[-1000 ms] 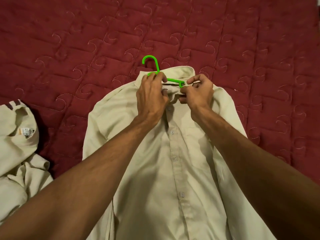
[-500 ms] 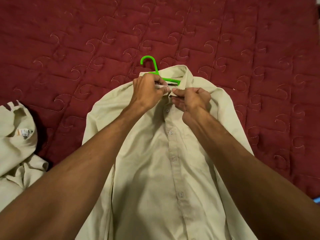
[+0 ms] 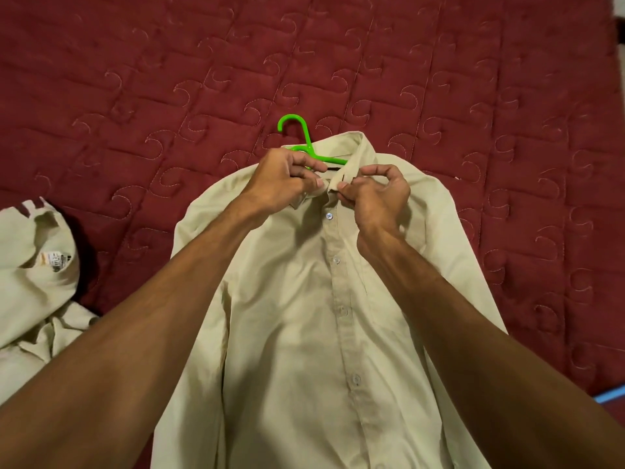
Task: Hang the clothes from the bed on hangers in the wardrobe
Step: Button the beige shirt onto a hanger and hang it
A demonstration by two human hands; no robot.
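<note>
Lying front-up on the red quilted bed (image 3: 473,96) in the head view, the beige shirt (image 3: 304,316) is spread flat, which gives the person a steady surface for working at the neck. A green hanger (image 3: 306,135) sits inside the shoulders. Only its hook and a stretch of one arm show above the collar (image 3: 358,150), so the shirt is on its hanger but not yet in the wardrobe, which is out of sight.

The left hand (image 3: 280,181) is curled, its thumb and forefinger pinching the collar end on its side, with its upper fingers against the hanger's arm. The right hand (image 3: 378,198), also curled, pinches the opposite collar end between thumb and fingertips. The two ends are drawn nearly together, so this looks like fastening the top button to stop the shirt sliding off when lifted. Whether the button is through is hidden.

A second beige garment (image 3: 33,258) lies crumpled to the left, apart from the shirt.
</note>
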